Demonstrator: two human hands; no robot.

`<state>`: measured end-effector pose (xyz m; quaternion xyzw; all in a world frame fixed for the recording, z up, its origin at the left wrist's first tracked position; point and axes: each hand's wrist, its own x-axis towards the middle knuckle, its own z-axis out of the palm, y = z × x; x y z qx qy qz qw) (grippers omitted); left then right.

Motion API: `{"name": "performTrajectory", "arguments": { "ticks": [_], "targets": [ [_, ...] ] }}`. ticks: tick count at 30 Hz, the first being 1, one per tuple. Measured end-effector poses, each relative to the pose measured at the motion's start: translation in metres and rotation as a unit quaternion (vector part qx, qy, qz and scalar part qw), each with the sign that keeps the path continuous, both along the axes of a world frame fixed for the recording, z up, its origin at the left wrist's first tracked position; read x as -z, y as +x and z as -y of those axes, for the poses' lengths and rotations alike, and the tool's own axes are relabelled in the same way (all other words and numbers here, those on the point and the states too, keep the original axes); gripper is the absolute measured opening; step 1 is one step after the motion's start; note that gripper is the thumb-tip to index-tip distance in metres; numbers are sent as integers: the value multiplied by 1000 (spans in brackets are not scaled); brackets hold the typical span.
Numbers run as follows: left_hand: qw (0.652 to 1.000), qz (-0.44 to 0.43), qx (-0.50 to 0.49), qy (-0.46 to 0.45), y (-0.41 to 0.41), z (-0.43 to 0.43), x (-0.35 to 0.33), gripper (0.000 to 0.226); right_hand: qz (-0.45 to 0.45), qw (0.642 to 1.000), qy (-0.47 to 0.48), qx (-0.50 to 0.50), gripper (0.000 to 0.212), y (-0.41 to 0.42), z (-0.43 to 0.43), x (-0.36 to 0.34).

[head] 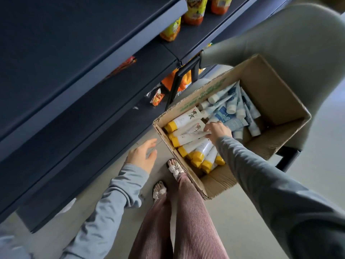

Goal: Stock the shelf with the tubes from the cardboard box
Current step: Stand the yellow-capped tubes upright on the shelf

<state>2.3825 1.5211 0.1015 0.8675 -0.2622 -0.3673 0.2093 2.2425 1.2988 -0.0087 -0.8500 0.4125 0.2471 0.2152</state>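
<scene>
An open cardboard box (276, 94) rests on a grey chair to my right. Inside lie several white tubes with yellow caps (186, 120) on the near left side and several blue-and-white tubes with white caps (229, 111) further back. My right hand (217, 130) reaches into the box, fingers closing around a white yellow-capped tube on top of the pile. My left hand (142, 155) hovers open and empty just left of the box's corner, over the dark blue shelf's (93, 101) lower level.
The dark blue shelf unit fills the left side, its near levels bare. Yellow-orange snack bags (194, 10) stand on an upper level, small orange packets (157, 99) lower down. The grey chair (302, 43) holds the box. My feet in slippers (174, 168) stand on grey floor.
</scene>
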Motion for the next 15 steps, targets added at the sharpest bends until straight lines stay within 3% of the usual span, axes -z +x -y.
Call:
{"name": "performTrajectory", "arguments": {
  "ticks": [10,15],
  "targets": [
    [1000,9,24,-14,-7,29,3,37,87,995,56,7,32,-3,7,4],
    [999,0,41,-13,-9,50,2,41,195,968,76,138,23,3,-4,-8]
  ]
}}
